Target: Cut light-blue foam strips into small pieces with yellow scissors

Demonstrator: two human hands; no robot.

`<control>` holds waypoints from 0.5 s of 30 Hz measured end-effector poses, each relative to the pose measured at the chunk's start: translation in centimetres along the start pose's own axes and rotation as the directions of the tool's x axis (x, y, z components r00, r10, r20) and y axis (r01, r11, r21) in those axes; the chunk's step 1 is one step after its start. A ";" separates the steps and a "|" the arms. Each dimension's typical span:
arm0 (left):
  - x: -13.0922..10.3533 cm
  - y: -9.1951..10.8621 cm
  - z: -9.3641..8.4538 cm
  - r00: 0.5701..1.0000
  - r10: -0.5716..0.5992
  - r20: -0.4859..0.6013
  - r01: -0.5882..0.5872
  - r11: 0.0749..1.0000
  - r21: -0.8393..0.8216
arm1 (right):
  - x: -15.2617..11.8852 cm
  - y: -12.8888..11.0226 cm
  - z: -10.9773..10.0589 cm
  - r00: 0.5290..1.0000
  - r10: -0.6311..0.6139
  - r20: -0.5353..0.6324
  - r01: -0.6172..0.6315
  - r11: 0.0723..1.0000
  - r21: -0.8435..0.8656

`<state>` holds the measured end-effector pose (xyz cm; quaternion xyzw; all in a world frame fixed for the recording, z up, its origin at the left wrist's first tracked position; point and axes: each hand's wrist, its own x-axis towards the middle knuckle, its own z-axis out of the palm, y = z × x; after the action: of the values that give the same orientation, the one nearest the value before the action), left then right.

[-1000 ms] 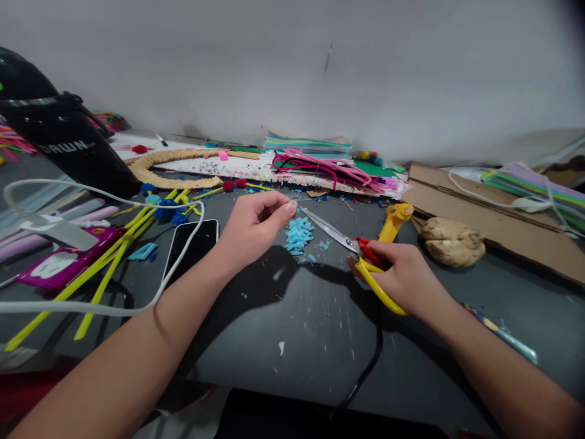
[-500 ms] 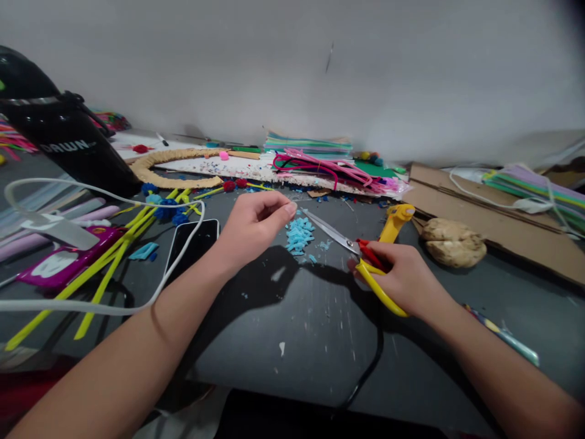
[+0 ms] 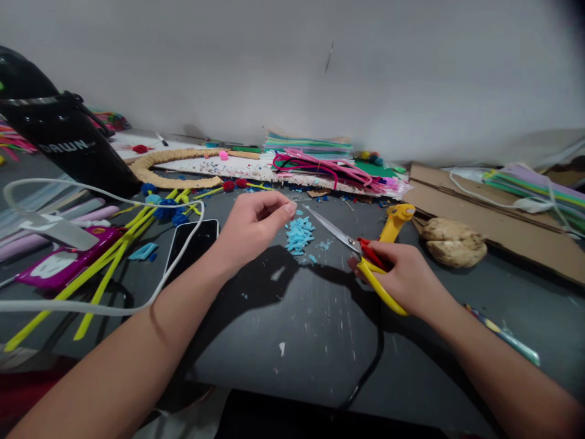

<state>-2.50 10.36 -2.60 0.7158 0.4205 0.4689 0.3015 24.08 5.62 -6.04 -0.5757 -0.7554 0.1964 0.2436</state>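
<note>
My left hand (image 3: 259, 227) is closed in a pinch, thumb against forefinger. A thin wire-like strand (image 3: 305, 200) extends to the right from its fingertips, too faint to name surely. My right hand (image 3: 402, 275) is wrapped around the red and yellow handles of a pair of scissors (image 3: 337, 233). The scissors' blades point up and left, their tips just right of my left fingertips and close to the strand. Below the fingertips and blades lies a small heap of light blue cut snippets (image 3: 299, 235) on the dark grey table (image 3: 292, 341), with finer crumbs to its right.
At left stand a black bottle (image 3: 68, 131), a phone (image 3: 191, 244), yellow pipe cleaners (image 3: 107, 277), a purple tool (image 3: 68, 259) and a white cable (image 3: 150, 305). A yellow glue gun (image 3: 393, 228), a beige lump (image 3: 452, 242) and cardboard (image 3: 493, 219) lie right. Pink pipe cleaners (image 3: 329, 167) lie behind.
The scissors have shifted very slightly, and their blades look closer together than before. My left hand has stayed in the same pinch and place.
</note>
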 end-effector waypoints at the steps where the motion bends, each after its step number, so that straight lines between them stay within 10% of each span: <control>1: 0.0 0.0 0.0 1.000 -0.001 0.000 0.001 1.000 -0.001 | 0.0 -0.1 0.0 1.000 0.005 -0.001 -0.005 1.000 0.016; 15: 0.0 0.2 -0.1 1.000 -0.002 -0.007 0.001 1.000 -0.009 | 0.0 0.4 0.4 1.000 -0.019 0.014 0.019 0.999 -0.026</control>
<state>-2.49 10.30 -2.43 0.7125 0.4198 0.4731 0.3038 24.20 5.72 -6.57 -0.5702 -0.7651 0.1882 0.2327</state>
